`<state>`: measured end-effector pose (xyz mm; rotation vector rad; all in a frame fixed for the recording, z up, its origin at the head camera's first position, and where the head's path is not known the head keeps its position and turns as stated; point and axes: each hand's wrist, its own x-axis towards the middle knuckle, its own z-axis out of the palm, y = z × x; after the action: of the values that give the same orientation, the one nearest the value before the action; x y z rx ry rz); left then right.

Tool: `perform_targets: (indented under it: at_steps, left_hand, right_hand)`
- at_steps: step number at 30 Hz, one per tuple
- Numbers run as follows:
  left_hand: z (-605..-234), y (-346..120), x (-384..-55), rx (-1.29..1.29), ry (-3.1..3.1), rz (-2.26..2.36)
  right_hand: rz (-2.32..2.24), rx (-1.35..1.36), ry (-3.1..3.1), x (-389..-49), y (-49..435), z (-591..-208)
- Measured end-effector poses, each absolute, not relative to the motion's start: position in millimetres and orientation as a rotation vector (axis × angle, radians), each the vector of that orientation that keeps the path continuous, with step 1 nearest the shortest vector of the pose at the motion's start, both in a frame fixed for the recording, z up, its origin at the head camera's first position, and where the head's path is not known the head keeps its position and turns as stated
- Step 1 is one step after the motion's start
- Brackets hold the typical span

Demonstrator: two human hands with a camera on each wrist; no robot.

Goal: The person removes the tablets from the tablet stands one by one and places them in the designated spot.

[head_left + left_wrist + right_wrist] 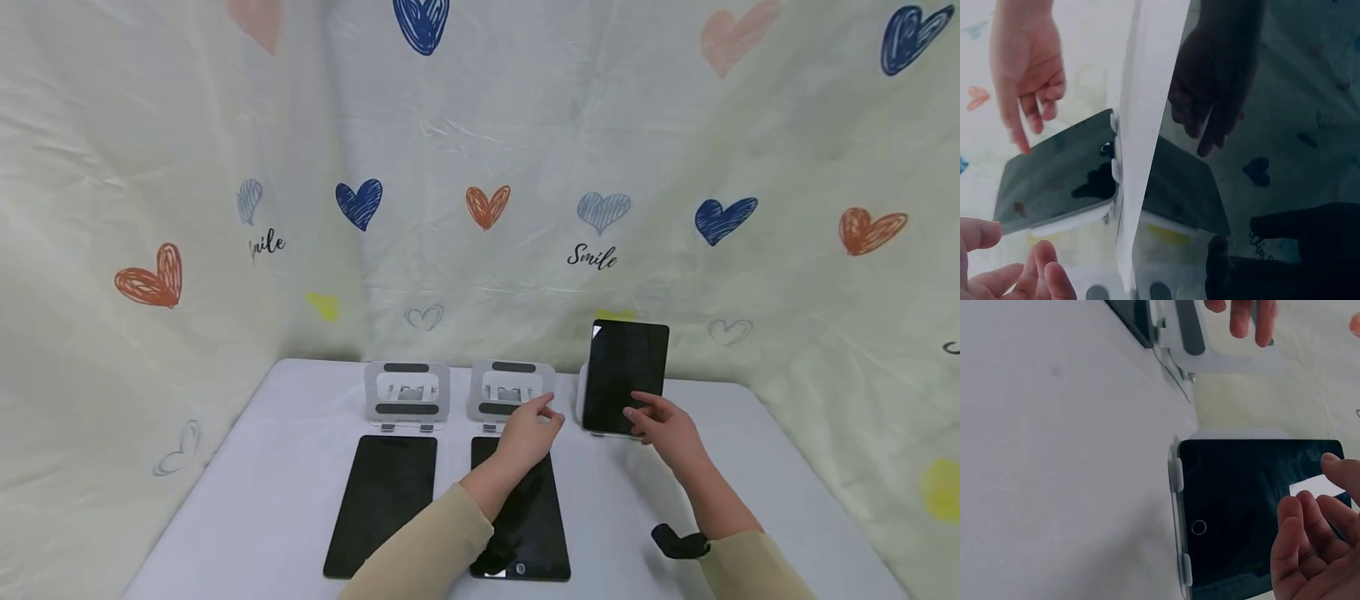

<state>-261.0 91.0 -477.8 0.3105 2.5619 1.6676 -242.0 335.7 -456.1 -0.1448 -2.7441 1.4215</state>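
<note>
A black tablet [621, 367] leans upright on the right-hand stand, its lower edge behind small white lips in the right wrist view. My right hand [669, 432] hovers before its lower right part in the head view, fingers loosely bent and holding nothing. My left hand [531, 432] is over the middle stand [477, 396], thumb and fingers apart with nothing between them. Below it, a second black tablet [538, 517] lies flat, partly covered by the left forearm. A third tablet [390, 492] lies flat to its left, in front of the left stand [371, 396].
A white-covered table [247, 500] holds everything. Behind it hangs a pale curtain [525, 117] printed with hearts and "Smile". A black band [681, 543] is on the right wrist. The left and middle stands have grey pads and bear no tablet.
</note>
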Motion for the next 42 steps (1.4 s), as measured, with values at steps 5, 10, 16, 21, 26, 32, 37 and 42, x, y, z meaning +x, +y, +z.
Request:
perform_targets:
  at_steps: [5,10,16,21,26,32,37,42]
  left_hand:
    - [-479,110,-274,0.303,2.566,1.695]
    - [-476,125,-285,0.275,2.562,1.675]
    - [-470,140,-299,0.304,2.568,1.615]
    - [-468,150,-305,0.355,2.649,1.505]
    - [-468,160,-308,0.353,2.655,1.407]
    - [-466,166,-312,0.341,2.685,1.377]
    - [-464,167,-315,0.356,2.698,1.413]
    - [-462,167,-314,0.354,2.69,1.434]
  right_hand:
    - [1.417,-0.207,-2.686,-252,346,-451]
    - [1.415,-0.269,-2.657,-264,354,-451]
    - [1.38,-0.345,-2.574,-280,358,-455]
    - [1.352,-0.437,-2.451,-291,366,-461]
    - [1.274,-0.511,-2.402,-296,375,-466]
    - [1.258,-0.479,-2.47,-299,379,-468]
    - [1.237,-0.422,-2.537,-303,378,-467]
    - [1.226,-0.406,-2.547,-304,377,-467]
